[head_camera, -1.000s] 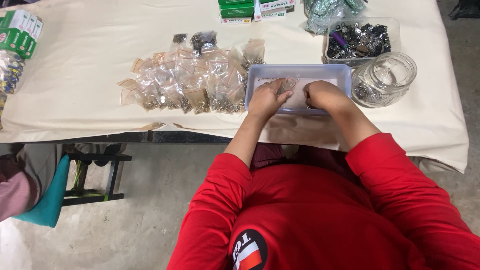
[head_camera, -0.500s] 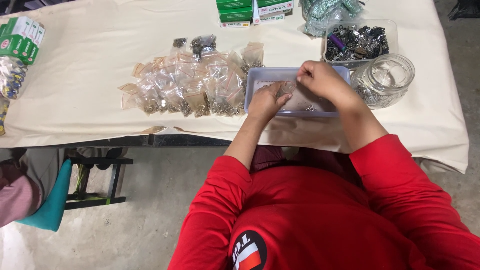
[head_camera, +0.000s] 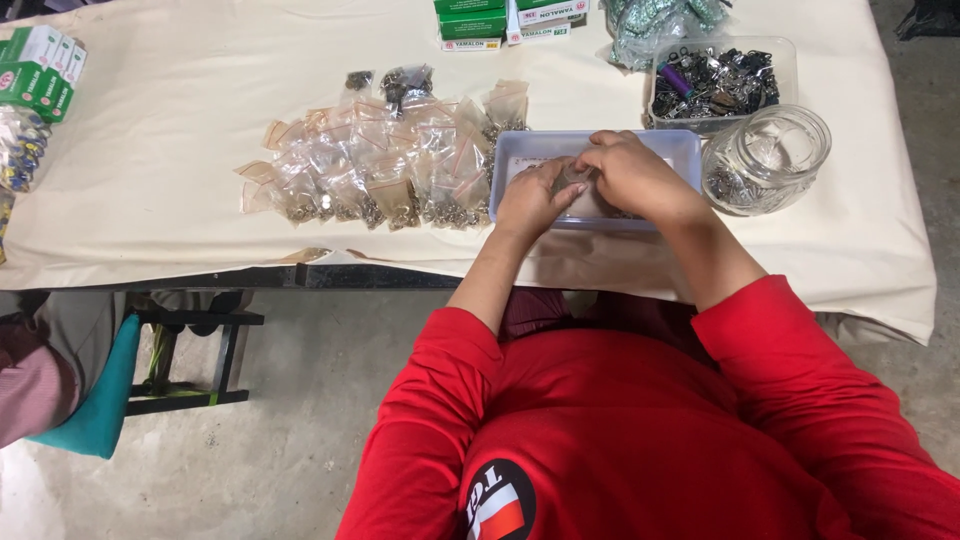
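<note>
Over the shallow clear plastic tray (head_camera: 520, 150) on the cloth-covered table (head_camera: 150, 150), the left hand (head_camera: 532, 200) and right hand (head_camera: 630, 175) meet, fingers (head_camera: 578, 190) pinched narrow on a small clear bag (head_camera: 572, 178). Left of the fingers lie filled clear bags (head_camera: 390, 170); right of them stands a glass jar (head_camera: 765, 158).

Bag pile (head_camera: 390, 165) left, glass jar (head_camera: 765, 160) right w/ bare cloth (head_camera: 160, 130) far left.
</note>
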